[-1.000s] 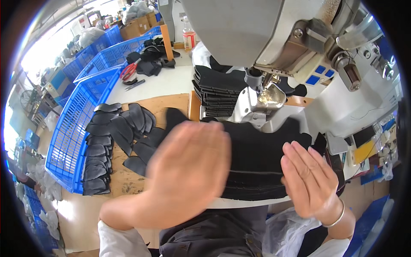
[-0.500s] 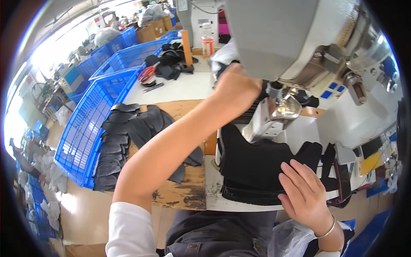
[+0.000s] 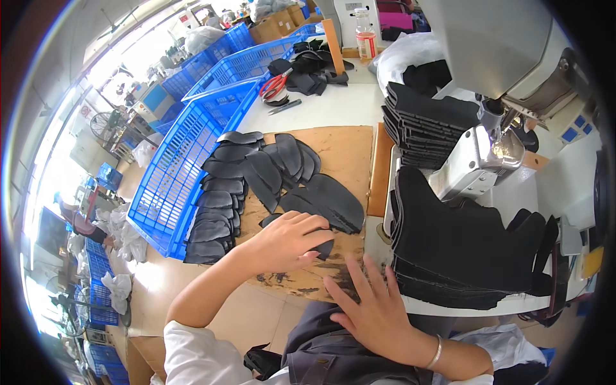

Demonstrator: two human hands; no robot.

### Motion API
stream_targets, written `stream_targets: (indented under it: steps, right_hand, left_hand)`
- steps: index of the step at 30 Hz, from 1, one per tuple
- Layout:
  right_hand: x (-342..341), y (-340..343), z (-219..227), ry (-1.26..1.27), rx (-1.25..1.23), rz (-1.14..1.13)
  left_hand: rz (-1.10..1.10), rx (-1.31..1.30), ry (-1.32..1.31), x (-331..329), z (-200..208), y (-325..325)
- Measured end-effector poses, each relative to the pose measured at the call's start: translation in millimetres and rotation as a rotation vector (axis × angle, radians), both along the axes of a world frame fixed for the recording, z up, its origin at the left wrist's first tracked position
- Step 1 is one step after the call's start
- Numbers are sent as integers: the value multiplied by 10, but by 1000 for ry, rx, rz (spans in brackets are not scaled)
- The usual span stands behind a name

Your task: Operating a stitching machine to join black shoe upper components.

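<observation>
My left hand (image 3: 282,242) is over the wooden board (image 3: 346,154), its fingers and thumb curled onto a dark curved cut piece (image 3: 325,246). The hand covers the middle of that piece. Just beyond lie more dark curved pieces (image 3: 327,200), loosely overlapped. A neat overlapping row of similar pieces (image 3: 215,200) runs along the board's left side. My right hand (image 3: 378,311), with a bracelet at its wrist, hovers at the near table edge, fingers spread and holding nothing. To its right is a stack of larger black cut pieces (image 3: 465,244).
A sewing machine's metal arm (image 3: 471,163) stands at the right, next to another black stack (image 3: 423,128). Blue crates (image 3: 173,176) line the left. Red-handled scissors (image 3: 276,85), tweezers (image 3: 285,107) and a glass bottle (image 3: 365,35) are toward the back.
My left hand has come back from beside the machine to the dark pieces on the board. My right hand has left the black stack and moved left. The view has shifted left.
</observation>
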State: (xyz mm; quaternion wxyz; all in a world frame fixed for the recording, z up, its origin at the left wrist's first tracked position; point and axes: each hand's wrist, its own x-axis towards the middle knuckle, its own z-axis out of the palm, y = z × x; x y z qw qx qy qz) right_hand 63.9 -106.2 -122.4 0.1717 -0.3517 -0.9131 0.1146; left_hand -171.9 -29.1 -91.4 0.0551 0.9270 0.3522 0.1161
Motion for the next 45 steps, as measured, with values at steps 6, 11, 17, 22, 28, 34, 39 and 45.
stream_targets:
  steps: [6,11,17,22,28,34,39,45]
  right_hand:
    - [-326,118,-193,31,0,-89]
    - [-357,127,-212,23,3,-117]
    - [-359,164,-209,7,46,-117]
    - [-357,151,-229,0,56,-81]
    - [-345,109,-205,-29,95,-103]
    - [-379,141,-216,-24,121,-126]
    - [-381,169,-231,5,114,-108]
    - [-390,220,-230,28,87,-97]
  left_hand:
    - [-143,218,62,-70,-103,37]
    - [-188,254,29,-175,-196,51]
    - [-45,254,-86,-156,-79,93]
    - [-161,59,61,-129,-77,62]
    - [-171,0,171,-40,19,86]
    - [-165,-25,104,-101,-14,107]
    - [-174,-63,-67,-251,-135,101]
    - [215,-217,-552,-447,-51,214]
